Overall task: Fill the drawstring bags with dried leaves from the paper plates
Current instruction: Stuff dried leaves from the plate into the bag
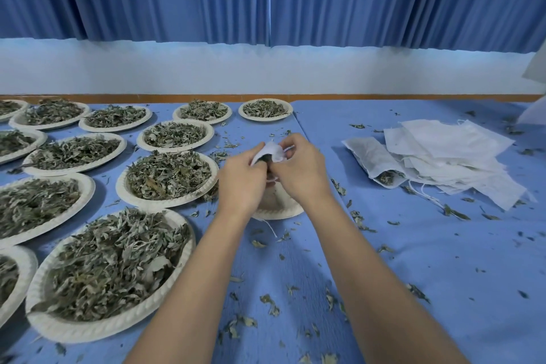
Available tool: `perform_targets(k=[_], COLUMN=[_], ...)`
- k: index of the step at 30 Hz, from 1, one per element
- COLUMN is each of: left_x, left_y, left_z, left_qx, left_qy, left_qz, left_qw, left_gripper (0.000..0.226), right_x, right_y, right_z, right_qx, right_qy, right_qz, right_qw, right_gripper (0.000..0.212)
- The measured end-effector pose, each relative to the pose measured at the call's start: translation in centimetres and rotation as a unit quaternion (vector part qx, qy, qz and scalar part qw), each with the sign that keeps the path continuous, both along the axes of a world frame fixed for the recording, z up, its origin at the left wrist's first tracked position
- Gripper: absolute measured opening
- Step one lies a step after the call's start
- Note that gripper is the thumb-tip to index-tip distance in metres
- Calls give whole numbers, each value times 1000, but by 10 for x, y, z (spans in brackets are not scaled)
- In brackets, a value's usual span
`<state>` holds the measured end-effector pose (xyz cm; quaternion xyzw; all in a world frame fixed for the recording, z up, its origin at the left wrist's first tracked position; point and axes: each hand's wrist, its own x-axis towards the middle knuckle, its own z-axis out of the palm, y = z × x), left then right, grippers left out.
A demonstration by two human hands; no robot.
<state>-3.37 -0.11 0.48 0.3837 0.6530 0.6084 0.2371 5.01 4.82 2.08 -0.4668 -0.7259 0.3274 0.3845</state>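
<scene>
Holds drawstring bag (270,151) off the bench (413,260) at centre; pinches its mouth from both sides with left grip (240,179) and right grip (301,171), curled tight on the cloth. Hides bag body and long axis behind the grips. Hangs directly above a nearly bare paper plate (279,214). Puts nearest heaped plate (165,203) just left, closer to left grip. Leaves empty bags (449,151) and filled bag (373,161) well apart, right. Shows nothing between but loose leaves (359,220).
</scene>
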Motion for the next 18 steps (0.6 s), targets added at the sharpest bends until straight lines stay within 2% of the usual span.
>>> perform_targets(k=[2,5,8,12,14,16,18], left_x=[9,20,25,21,17,18,22], left_y=[-1,-2,-2,3,4,5,10], left_z=[0,-3,-5,-6,-6,-6,-6], left_qx=[1,1,-11,-41,-39,-10,7], left_qy=[32,66,80,166,133,18,-65], left_qz=[2,-31,-56,-5,-3,-22,-34], left_qw=[999,997,995,985,990,1000,997], left_gripper=[26,23,26,42,50,53,54], right_x=[-1,3,7,10,13,16,20], right_y=[3,9,12,16,17,15,14], right_z=[-7,-17,-26,-25,-20,-16,-16], right_qx=[33,47,40,13,-45,-98,-95], right_qy=[-27,-29,-19,19,74,136,143], right_qz=[-25,-70,-90,-69,-25,15,9], right_qw=[999,996,995,997,996,986,985], right_gripper=[18,15,15,19,27,41,53])
